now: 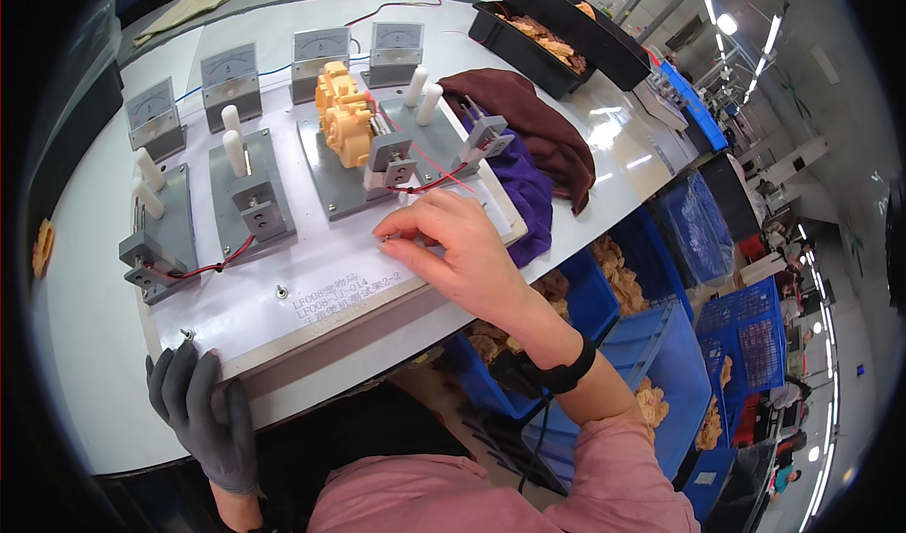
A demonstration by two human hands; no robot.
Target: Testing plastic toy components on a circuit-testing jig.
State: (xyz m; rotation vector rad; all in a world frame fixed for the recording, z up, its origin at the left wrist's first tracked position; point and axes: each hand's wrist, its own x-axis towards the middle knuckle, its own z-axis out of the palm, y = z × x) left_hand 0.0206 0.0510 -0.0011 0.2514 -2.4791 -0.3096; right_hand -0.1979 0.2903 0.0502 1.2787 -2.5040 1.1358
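A dark grey glove is worn on the left hand (pixel 203 410). The right hand (pixel 462 250) is left bare; a black wristband with a cord and a pink sleeve are worn.

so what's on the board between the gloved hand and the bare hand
In the head view, a small metal toggle switch and printed lettering on the white board.

Grey-gloved left hand (pixel 203 410), yellow gear housings (pixel 343 113), blue bins (pixel 661 344), maroon cloth (pixel 528 118)
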